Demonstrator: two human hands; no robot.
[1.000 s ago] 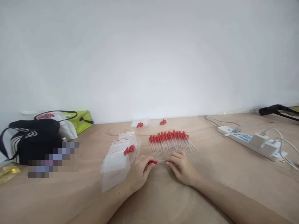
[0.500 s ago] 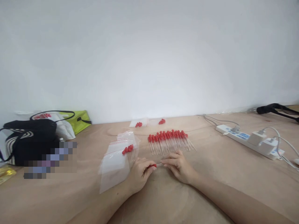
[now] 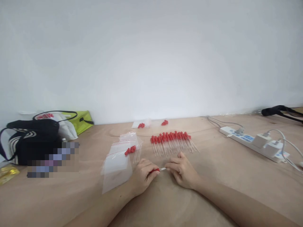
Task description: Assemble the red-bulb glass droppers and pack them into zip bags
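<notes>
My left hand [image 3: 143, 175] pinches a red rubber bulb [image 3: 155, 170] between thumb and fingers. From the right, the closed fingers of my right hand [image 3: 181, 171] grip a clear glass tube [image 3: 163, 169]. The tube's end meets the bulb, like a dropper; how deep it sits is hidden. Behind my hands, several droppers [image 3: 171, 143] lie side by side, red bulbs toward the wall and clear tubes toward me. Close to my left hand, a few loose red bulbs [image 3: 130, 150] and several clear tubes [image 3: 138, 153] rest on clear zip bags [image 3: 115, 175].
Farther back lie more small bags [image 3: 138, 124] with red bulbs [image 3: 164, 122]. A white power strip [image 3: 251, 143] with plugged-in chargers and cables stands right. On the left are a black bag [image 3: 35, 142] and a green bag [image 3: 81, 123]. The wall [image 3: 151, 63] bounds the table [image 3: 213, 176].
My right hand has shifted very slightly, and a little more of the tube shows between the hands. Both hands keep their grip; the view has moved a touch.
</notes>
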